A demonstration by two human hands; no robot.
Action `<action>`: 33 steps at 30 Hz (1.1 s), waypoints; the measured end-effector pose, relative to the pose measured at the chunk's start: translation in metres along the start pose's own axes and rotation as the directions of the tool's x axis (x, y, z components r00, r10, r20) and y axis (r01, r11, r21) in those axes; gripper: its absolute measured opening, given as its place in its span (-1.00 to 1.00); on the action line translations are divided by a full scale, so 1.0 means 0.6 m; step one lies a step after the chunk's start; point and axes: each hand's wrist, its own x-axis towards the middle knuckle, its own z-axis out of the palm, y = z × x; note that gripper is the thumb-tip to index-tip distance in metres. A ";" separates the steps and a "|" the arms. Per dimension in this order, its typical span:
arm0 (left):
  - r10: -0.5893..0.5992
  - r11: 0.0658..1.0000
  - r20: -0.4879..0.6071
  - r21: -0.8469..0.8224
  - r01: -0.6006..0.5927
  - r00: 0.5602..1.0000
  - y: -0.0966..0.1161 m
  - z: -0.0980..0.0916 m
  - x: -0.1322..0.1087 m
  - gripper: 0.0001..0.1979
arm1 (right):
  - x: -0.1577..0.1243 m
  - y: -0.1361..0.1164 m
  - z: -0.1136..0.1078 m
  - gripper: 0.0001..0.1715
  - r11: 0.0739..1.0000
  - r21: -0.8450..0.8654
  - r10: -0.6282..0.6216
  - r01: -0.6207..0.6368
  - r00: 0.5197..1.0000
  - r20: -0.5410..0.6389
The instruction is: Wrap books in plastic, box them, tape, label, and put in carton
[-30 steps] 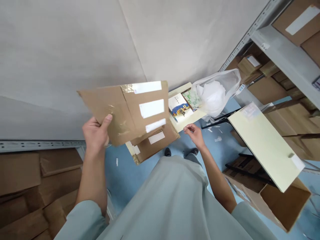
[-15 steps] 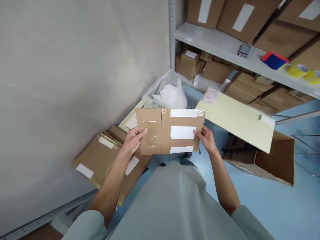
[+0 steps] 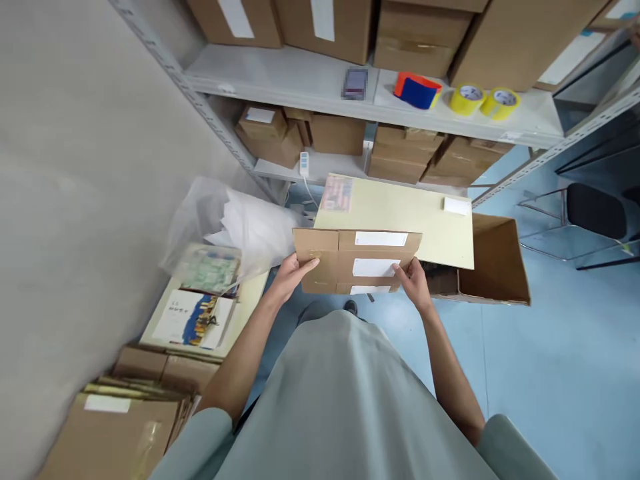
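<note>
Both sets of fingers are clamping one flattened carton. The left hand is pinching its left edge, with the thumb lying on the face turned toward the camera and the other fingers hidden behind. The right hand is gripping the lower right corner, its fingertips pressing just beside the white labels.

The hold looks best served by an even pinch at both ends. A folded sheet like this is probably bending easily along its creases and its taped seam. The right fingertips would do well to stay off the labels, and the panel is likely steadier held level than held by a corner.

The carton is spanning the gap between the two hands in mid-air, at chest height in front of the person. It is tilting slightly away and touching nothing but the fingers. Just behind it a cream board is lying across an open box on the blue floor.

To the left a plastic bag is slumping against the wall, with books lying below it. Further back, shelving is carrying brown boxes and two yellow tape rolls.
</note>
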 end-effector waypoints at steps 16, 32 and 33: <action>0.088 0.959 0.367 0.220 -0.178 0.926 0.016 0.145 0.350 -0.28 | 0.161 -0.020 -0.061 -0.31 0.996 -0.011 0.086 -0.088 0.988 -0.128; -0.029 0.996 0.449 0.092 -0.014 0.893 0.038 0.250 0.543 -0.30 | 0.328 0.004 -0.082 -0.32 0.964 0.112 0.264 -0.243 0.932 -0.249; -0.073 0.995 0.434 0.089 0.038 0.898 0.037 0.254 0.544 -0.31 | 0.334 0.008 -0.090 -0.27 0.959 0.105 0.283 -0.264 0.925 -0.253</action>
